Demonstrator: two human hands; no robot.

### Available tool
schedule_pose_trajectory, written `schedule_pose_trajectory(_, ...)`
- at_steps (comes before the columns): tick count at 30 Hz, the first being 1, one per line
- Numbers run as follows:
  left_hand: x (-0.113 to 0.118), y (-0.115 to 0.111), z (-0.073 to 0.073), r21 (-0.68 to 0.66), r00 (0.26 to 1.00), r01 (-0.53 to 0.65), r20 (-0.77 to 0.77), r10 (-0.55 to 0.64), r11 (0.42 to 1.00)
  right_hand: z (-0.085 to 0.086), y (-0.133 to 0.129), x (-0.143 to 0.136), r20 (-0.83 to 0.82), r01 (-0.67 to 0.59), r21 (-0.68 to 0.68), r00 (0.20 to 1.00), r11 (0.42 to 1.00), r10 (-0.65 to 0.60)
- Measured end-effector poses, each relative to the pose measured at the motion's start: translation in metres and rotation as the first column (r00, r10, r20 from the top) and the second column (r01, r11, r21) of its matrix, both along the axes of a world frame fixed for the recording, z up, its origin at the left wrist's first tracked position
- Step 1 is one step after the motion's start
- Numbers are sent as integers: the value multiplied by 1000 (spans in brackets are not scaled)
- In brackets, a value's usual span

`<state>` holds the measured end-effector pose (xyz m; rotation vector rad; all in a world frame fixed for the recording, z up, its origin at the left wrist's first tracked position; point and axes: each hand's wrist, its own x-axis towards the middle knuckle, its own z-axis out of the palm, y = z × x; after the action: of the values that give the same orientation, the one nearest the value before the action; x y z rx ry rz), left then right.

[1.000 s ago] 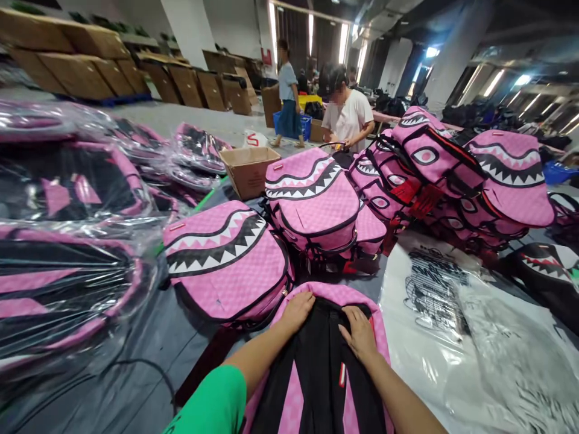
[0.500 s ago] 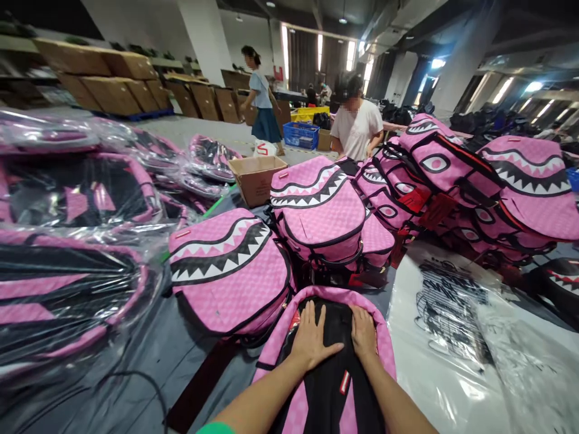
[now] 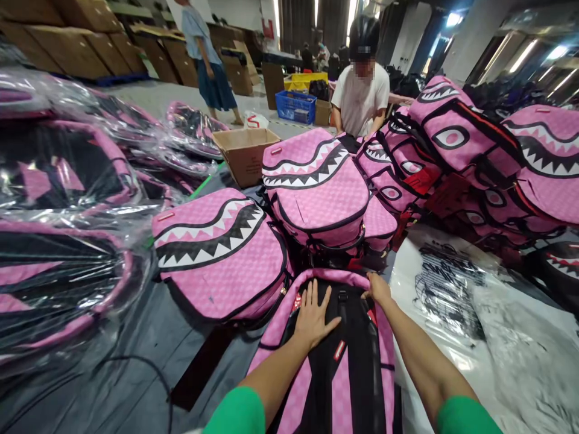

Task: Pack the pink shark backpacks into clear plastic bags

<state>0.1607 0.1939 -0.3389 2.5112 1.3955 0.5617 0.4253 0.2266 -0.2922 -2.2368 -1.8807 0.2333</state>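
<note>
A pink and black backpack (image 3: 341, 367) lies with its strap side up in front of me. My left hand (image 3: 313, 319) rests flat on its black upper panel, fingers spread. At the bag's top right corner, my right hand (image 3: 377, 288) has its fingers closed on the pink edge. Just left is another pink backpack (image 3: 221, 259) with a shark-mouth print, and a similar one (image 3: 316, 187) lies beyond the bag under my hands. White printed plastic bags (image 3: 434, 361) are spread to the right.
Plastic-wrapped backpacks (image 3: 58, 271) fill the left side. More pink backpacks (image 3: 470, 138) are piled at the right. An open carton (image 3: 246, 157) stands behind. A person (image 3: 362, 90) works across the table; another person (image 3: 205, 60) is walking.
My right hand has moved from the black panel up to the bag's top right corner and closed on its edge. My left hand stays flat. The view has tilted down; the walking person is farther left.
</note>
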Motion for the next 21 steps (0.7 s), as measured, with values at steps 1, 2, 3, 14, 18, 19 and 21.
schedule_pose_trajectory(1,1,1,5,-25,1000,-7,-3,7,1000,6,-9,-8,12,16,0,1000,1000,-16)
schedule_pose_trajectory(2,3,2,11,-53,1000,-14,-6,14,998,14,-25,-17,25,29,-5,999,1000,-28)
schedule_pose_trajectory(3,4,2,16,-81,1000,-19,-6,18,997,23,-46,-29,35,31,0,999,1000,-31)
schedule_pose_trajectory(14,-22,-17,72,-212,973,232,48,-227,949,43,-253,-173,-35,-371,-34,929,928,369)
schedule_pose_trajectory(18,-70,-107,105,-208,800,597,81,-595,775,10,-234,-169,-2,-302,-76,953,950,302)
schedule_pose_trajectory(19,-77,-129,109,-199,731,678,78,-678,707,4,-232,-169,-1,-310,-75,951,948,310)
schedule_pose_trajectory(21,-80,-158,109,-187,622,773,35,-782,606,-5,-232,-170,-1,-315,-74,949,946,316)
